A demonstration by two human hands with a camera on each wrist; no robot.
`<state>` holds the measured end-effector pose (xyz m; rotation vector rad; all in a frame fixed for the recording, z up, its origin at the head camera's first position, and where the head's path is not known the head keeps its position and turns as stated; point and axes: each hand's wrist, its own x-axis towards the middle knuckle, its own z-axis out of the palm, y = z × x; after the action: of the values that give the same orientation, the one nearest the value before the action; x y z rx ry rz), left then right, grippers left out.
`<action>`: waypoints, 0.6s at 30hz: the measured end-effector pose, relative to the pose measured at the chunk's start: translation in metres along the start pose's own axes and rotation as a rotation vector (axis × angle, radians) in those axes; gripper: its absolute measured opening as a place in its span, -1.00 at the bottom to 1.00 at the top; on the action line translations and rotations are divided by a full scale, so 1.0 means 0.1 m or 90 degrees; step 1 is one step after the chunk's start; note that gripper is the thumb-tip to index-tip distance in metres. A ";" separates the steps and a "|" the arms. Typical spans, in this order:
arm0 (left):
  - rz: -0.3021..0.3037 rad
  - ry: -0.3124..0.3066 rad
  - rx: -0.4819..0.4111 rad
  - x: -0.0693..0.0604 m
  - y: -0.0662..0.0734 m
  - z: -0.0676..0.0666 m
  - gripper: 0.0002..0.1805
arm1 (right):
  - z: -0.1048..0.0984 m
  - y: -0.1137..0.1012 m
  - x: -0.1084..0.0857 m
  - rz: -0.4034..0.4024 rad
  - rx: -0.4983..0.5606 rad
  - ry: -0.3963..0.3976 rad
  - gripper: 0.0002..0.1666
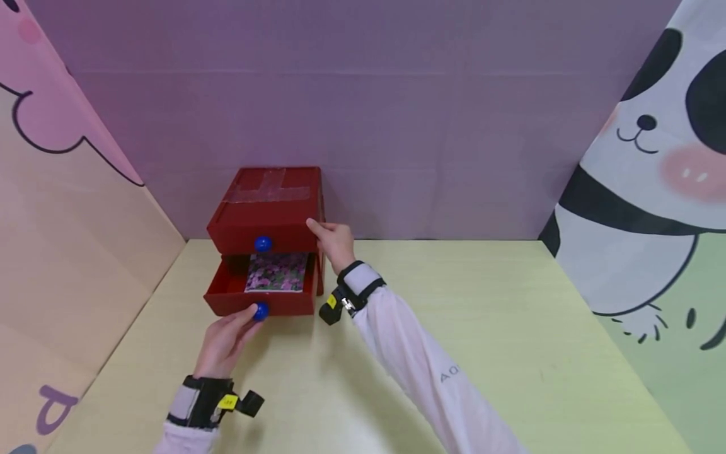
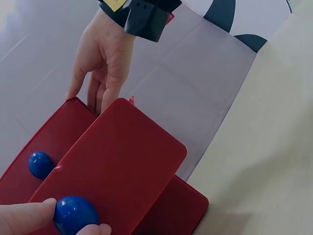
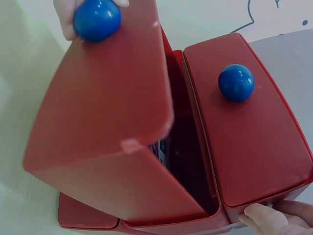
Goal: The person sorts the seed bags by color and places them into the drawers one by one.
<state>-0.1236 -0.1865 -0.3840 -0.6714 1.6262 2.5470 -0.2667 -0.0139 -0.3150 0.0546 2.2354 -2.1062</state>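
A red drawer cabinet stands against the back wall, with its middle drawer pulled out below the top one. My left hand pinches the round blue knob on that drawer between thumb and fingers. Inside the drawer lies a flower-patterned picture or flat item. My right hand holds the cabinet's upper right front corner, thumb at the front edge and the other fingers along the side, partly hidden. On the shut top drawer sits a second blue knob.
The cabinet rests on a pale yellow tabletop. Behind it rises a purple wall. Printed panels flank the table, with a panda on the right. Part of a lower drawer shows under the pulled-out one.
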 end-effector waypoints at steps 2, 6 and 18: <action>0.001 -0.003 -0.011 0.03 0.01 0.01 -0.82 | 0.00 0.00 0.00 -0.001 -0.001 0.002 -0.52; -0.005 0.001 -0.032 0.10 0.02 0.04 -0.81 | 0.01 0.00 0.00 0.000 0.003 0.004 -0.51; -0.008 0.017 -0.058 0.30 0.08 0.13 -0.76 | 0.02 0.01 0.00 0.017 0.012 -0.007 -0.46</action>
<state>-0.1575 -0.1852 -0.3839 -0.7227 1.5156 2.6280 -0.2664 -0.0156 -0.3157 0.0739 2.1968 -2.1079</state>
